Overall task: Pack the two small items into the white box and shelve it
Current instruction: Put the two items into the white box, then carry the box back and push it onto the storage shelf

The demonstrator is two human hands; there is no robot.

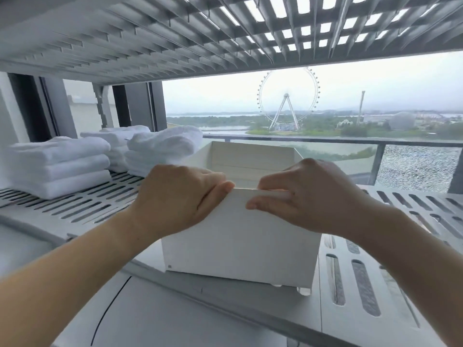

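The open-topped white box (240, 249) sits on the slotted grey shelf (375, 284), its near end at the shelf's front edge. My left hand (175, 199) grips the near rim of the box from the left, fingers curled over the top edge. My right hand (305, 196) grips the same rim from the right, thumb on the outer face. The inside bottom of the box is hidden, so the two small items cannot be seen.
Stacks of folded white towels (57, 166) lie on the shelf to the left of the box, one pile (162, 151) touching its far left side. Another slotted shelf (200, 33) hangs close overhead. Behind is a window with a balcony rail (350, 142).
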